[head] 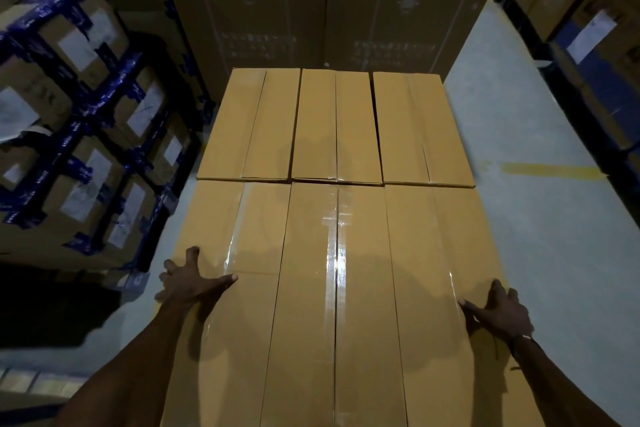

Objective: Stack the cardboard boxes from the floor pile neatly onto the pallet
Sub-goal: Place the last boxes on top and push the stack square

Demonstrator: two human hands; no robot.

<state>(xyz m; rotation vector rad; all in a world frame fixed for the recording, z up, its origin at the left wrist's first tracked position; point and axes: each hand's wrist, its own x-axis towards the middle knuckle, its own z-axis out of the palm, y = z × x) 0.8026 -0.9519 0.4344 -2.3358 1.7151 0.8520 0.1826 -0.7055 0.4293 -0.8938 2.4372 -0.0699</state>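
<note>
A stack of long tan cardboard boxes fills the middle of the view. The near row holds three boxes side by side: a left box [228, 288], a taped middle box [311, 288] and a right box [436, 270]. A far row of three boxes [334, 125] lies one step lower behind them. My left hand [188, 279] presses on the left edge of the left box with fingers spread and thumb on top. My right hand [502, 312] presses on the right edge of the right box, thumb on top. The pallet is hidden beneath the stack.
Shelving on the left holds boxes bound in blue tape [86, 135]. Tall dark cartons [329, 3] stand behind the stack. Grey floor [519, 184] with a yellow line [550, 170] runs along the right, beside more racked boxes [595, 55].
</note>
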